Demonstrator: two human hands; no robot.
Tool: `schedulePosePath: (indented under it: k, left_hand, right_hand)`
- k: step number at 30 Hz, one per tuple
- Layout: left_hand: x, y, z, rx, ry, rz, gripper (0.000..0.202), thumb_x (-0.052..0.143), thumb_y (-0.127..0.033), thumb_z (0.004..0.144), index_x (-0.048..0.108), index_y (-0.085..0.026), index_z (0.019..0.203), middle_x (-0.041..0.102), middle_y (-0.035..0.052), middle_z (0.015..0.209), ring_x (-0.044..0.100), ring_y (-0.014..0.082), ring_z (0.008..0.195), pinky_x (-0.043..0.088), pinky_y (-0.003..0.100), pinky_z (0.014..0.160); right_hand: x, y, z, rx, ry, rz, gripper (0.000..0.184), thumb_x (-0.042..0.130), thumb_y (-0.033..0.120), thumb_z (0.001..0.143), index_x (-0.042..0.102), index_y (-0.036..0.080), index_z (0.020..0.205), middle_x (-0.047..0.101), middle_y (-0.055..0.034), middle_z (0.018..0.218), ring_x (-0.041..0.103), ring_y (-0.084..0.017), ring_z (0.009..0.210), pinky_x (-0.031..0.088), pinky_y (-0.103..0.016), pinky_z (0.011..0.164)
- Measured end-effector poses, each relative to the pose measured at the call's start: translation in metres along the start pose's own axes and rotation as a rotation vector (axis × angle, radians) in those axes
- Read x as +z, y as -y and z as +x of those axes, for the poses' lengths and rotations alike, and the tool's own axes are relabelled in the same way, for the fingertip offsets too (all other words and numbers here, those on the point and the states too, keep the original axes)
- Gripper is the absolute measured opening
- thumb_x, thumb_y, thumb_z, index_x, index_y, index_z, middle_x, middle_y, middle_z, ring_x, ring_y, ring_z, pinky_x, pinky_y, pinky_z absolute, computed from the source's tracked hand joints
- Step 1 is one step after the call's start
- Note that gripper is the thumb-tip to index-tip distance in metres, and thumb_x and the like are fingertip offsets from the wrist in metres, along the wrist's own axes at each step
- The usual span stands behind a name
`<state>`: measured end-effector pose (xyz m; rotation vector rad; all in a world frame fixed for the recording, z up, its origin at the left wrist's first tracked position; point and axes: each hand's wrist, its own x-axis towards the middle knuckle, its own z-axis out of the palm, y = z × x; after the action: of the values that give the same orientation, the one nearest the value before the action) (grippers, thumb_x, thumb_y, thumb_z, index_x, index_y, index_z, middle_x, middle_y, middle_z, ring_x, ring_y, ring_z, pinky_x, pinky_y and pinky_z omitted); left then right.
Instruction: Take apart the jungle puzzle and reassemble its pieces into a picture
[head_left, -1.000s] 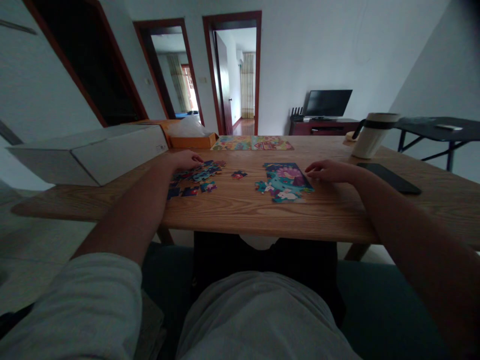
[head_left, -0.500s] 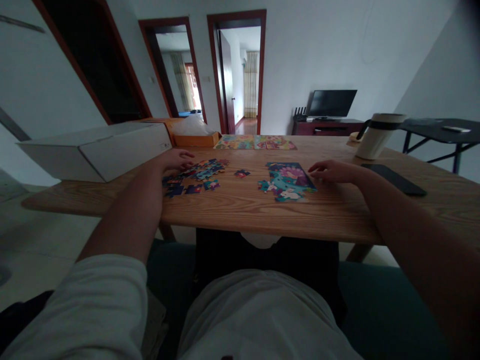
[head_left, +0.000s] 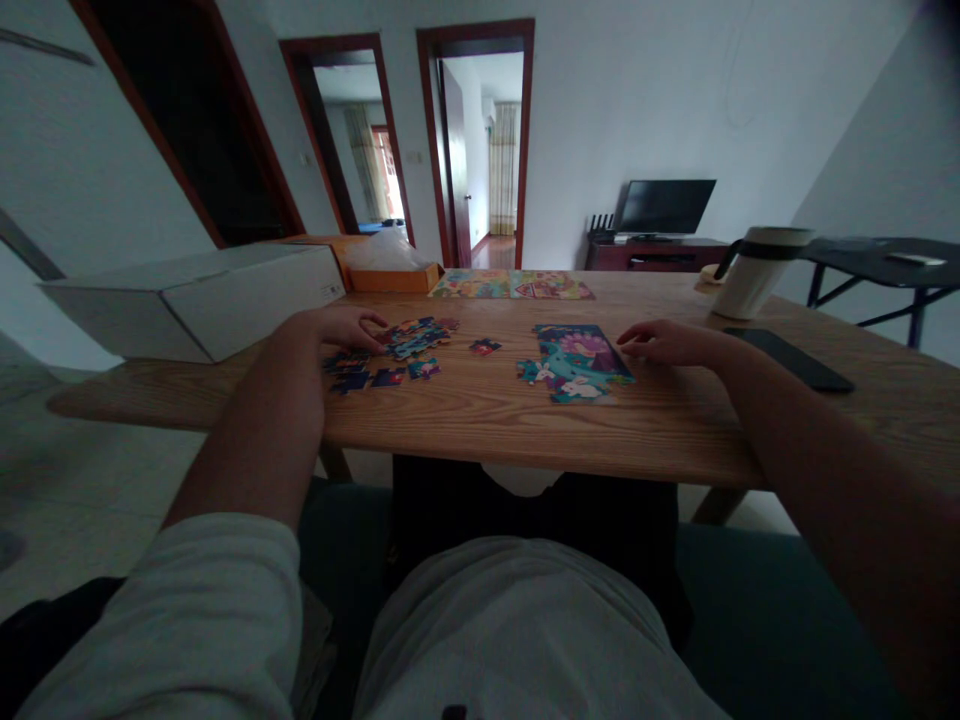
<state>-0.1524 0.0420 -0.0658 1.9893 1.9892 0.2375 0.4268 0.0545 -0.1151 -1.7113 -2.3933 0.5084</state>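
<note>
My left hand [head_left: 351, 328] is over the left side of a heap of loose jigsaw pieces [head_left: 416, 338], thumb and fingers apart, with nothing visible between them. Its fingertips are at the dark, colourful pieces, some of which it covers. One jigsaw piece [head_left: 485, 346] lies alone to the right of the heap. A partly joined jigsaw puzzle [head_left: 574, 362] shows a pink-purple shape, teal ground and white rabbits. At its right edge rests my right hand [head_left: 658, 343], fingers loosely bent and apart, holding nothing I can see.
On the wooden table [head_left: 480, 425] a long white box [head_left: 247, 295] stands at the left, beside an orange box [head_left: 394, 280] holding clear plastic. Two picture sheets [head_left: 510, 285] lie at the back. A mug [head_left: 757, 275] and a dark flat tablet-like object [head_left: 791, 358] are at the right.
My left hand has shifted slightly down over the heap, and its fingers now point lower, among the pieces. My right hand and the joined puzzle stay where they were.
</note>
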Motion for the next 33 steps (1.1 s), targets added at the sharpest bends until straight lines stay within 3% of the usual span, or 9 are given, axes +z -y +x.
schedulePosePath:
  k: [3, 8, 11, 20, 33]
  left_hand:
    - [0.000, -0.007, -0.004, -0.065, 0.037, -0.066, 0.098, 0.086, -0.052, 0.049, 0.061, -0.022, 0.140, 0.074, 0.0136, 0.121, 0.071, 0.0314, 0.101, 0.056, 0.031, 0.075]
    - [-0.002, -0.016, -0.014, -0.031, -0.038, -0.295, 0.067, 0.082, -0.046, 0.059, 0.073, -0.027, 0.123, 0.077, 0.0065, 0.116, 0.072, 0.0272, 0.101, 0.057, 0.029, 0.078]
    - [-0.001, -0.018, -0.015, 0.033, -0.096, -0.367, 0.058, 0.081, -0.047, 0.063, 0.076, -0.026, 0.117, 0.077, 0.0059, 0.116, 0.071, 0.0283, 0.105, 0.058, 0.030, 0.081]
    - [0.016, -0.032, -0.007, 0.100, -0.207, -0.475, 0.056, 0.082, -0.044, 0.069, 0.074, -0.022, 0.120, 0.076, 0.0079, 0.115, 0.071, 0.0267, 0.102, 0.059, 0.035, 0.084]
    - [0.024, -0.033, 0.002, 0.214, -0.154, -0.440, 0.059, 0.084, -0.043, 0.063, 0.074, -0.019, 0.116, 0.076, 0.0086, 0.112, 0.070, 0.0253, 0.099, 0.057, 0.035, 0.083]
  right_hand:
    - [0.000, 0.000, 0.000, 0.001, 0.011, 0.008, 0.052, 0.059, 0.059, 0.089, 0.072, 0.024, 0.126, 0.077, -0.0104, 0.108, 0.073, -0.029, 0.090, 0.059, -0.042, 0.083]
    - [-0.001, 0.002, -0.002, 0.009, 0.016, 0.014, 0.052, 0.058, 0.059, 0.089, 0.072, 0.026, 0.127, 0.078, -0.0088, 0.107, 0.073, -0.028, 0.090, 0.059, -0.041, 0.082]
    - [-0.001, 0.004, -0.002, 0.027, 0.015, 0.007, 0.053, 0.060, 0.059, 0.089, 0.071, 0.025, 0.127, 0.077, -0.0094, 0.110, 0.073, -0.028, 0.091, 0.058, -0.041, 0.084]
    - [-0.001, 0.005, -0.003, 0.025, 0.012, 0.006, 0.054, 0.060, 0.062, 0.088, 0.072, 0.027, 0.126, 0.077, -0.0092, 0.111, 0.072, -0.029, 0.093, 0.058, -0.043, 0.086]
    - [0.000, 0.001, 0.000, 0.012, 0.011, 0.025, 0.053, 0.059, 0.060, 0.089, 0.072, 0.024, 0.125, 0.076, -0.0110, 0.114, 0.072, -0.029, 0.096, 0.058, -0.041, 0.086]
